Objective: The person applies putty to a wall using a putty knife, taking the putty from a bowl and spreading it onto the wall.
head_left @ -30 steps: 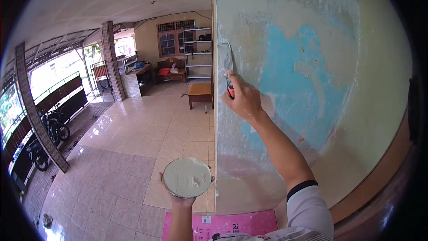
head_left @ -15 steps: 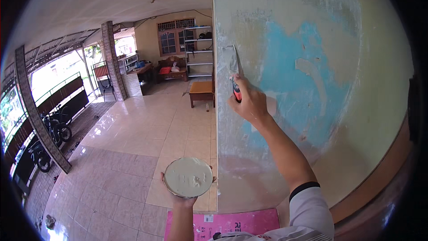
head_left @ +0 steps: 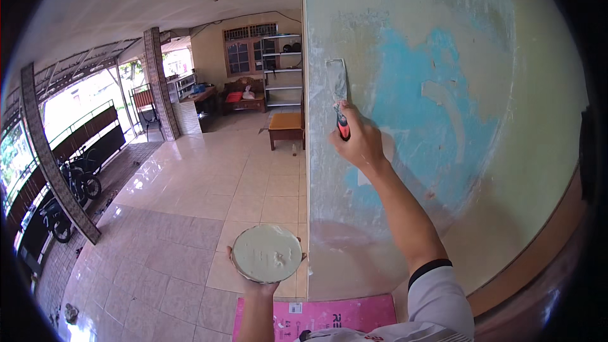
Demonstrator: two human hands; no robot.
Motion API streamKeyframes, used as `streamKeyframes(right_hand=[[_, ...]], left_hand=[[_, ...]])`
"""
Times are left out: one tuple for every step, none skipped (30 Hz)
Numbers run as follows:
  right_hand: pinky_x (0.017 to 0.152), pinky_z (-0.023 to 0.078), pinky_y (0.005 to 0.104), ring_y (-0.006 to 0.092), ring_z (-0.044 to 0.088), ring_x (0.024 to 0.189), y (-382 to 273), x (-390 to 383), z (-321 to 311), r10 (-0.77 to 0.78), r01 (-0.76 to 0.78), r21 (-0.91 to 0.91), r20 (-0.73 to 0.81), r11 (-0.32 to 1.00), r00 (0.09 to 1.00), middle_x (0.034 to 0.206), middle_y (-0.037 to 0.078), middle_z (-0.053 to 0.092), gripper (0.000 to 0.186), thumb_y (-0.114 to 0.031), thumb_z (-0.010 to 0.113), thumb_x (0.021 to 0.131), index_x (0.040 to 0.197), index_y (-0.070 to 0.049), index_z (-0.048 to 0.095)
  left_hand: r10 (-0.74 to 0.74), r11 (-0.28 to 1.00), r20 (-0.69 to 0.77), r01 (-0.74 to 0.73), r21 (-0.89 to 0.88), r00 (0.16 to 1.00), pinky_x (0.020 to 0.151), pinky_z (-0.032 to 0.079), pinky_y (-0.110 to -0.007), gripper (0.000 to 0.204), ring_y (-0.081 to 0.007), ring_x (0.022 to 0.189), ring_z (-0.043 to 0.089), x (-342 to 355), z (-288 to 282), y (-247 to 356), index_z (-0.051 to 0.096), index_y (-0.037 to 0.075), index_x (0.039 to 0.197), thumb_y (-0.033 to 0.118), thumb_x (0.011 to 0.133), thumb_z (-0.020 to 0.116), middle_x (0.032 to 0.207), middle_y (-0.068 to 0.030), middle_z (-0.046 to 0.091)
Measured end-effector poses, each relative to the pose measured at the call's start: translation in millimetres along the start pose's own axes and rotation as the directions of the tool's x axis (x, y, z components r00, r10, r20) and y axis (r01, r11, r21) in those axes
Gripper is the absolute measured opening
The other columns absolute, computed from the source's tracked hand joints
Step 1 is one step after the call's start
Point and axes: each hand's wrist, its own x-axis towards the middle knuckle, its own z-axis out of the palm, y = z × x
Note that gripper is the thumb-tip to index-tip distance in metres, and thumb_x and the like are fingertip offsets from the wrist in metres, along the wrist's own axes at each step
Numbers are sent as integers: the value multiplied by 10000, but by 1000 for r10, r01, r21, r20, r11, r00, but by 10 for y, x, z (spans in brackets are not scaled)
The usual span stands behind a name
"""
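Note:
My right hand [head_left: 359,136] is closed round the red and black handle of a putty knife [head_left: 338,82]. The knife's flat metal blade points up and lies against the wall [head_left: 405,152], close to its left corner edge. Blue paint shows on this wall, with pale grey-beige filler spread around and over part of it. Lower down, my left hand [head_left: 258,287] holds up a round container of pale putty [head_left: 266,253] from beneath. Marks and a small lump show in the putty's surface. Most of the left fingers are hidden under the container.
Pink sheet [head_left: 316,320] lies on the floor at the wall's foot. Beyond the corner, a tiled floor [head_left: 171,215] runs back to a low table [head_left: 285,130], a metal shelf [head_left: 282,76] and a wooden bench [head_left: 244,96]. Motorbikes [head_left: 79,183] stand far left, past a pillar [head_left: 60,152].
My right hand and the putty knife have shifted slightly right along the wall, and the blade now stands more upright. The left hand with the putty container has stayed nearly still.

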Motion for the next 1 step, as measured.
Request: streamKeyframes(right_hand=[[703, 609, 474, 411, 728, 812, 4, -4, -20, 36, -37, 14, 37, 999, 999, 1146, 237, 718, 604, -182, 745, 795, 1346, 4, 585]], left_hand=[[4, 1000, -7, -4, -2, 1000, 988, 330, -887, 941, -610, 1332, 431, -21, -5, -12, 546, 203, 1455, 879, 800, 517, 1547, -172, 448]])
